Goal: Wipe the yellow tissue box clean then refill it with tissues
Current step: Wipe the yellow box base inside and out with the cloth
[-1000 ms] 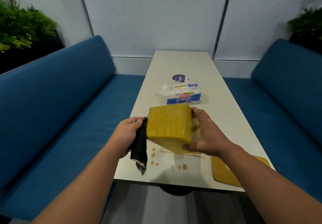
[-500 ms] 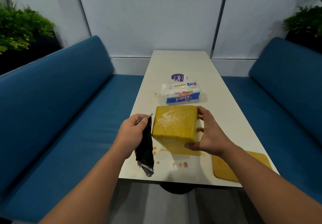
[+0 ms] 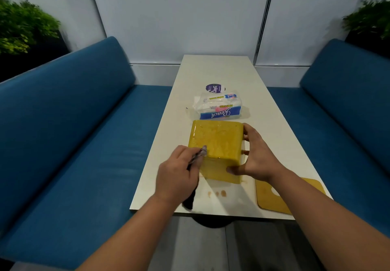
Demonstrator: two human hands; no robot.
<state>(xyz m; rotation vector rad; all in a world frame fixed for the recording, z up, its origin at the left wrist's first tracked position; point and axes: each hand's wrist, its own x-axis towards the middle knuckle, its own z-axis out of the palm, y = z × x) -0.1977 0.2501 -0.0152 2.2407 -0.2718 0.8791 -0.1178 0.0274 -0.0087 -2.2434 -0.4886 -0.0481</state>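
Observation:
The yellow tissue box [image 3: 217, 142] stands on the white table [image 3: 274, 123] near its front edge, its wet-looking upper face turned toward me. My right hand [image 3: 253, 154] grips the box's right side, thumb on the near face. My left hand [image 3: 177, 173] holds a dark cloth [image 3: 191, 199] against the box's near left edge; the cloth's tail hangs below my palm. A plastic pack of tissues [image 3: 215, 108] lies just behind the box. The flat yellow lid [image 3: 272, 197] with a slot lies at the front right, partly under my right forearm.
Brown stains [image 3: 217, 193] dot the table in front of the box. A round purple sticker [image 3: 214, 88] sits behind the tissue pack. Blue bench seats [image 3: 84, 144] flank the table on both sides, with plants [image 3: 21, 28] behind them. A white wall closes the far end.
The box has been tipped back and lowered so its top faces me. My left hand has moved right, bringing the cloth onto the box's near left edge.

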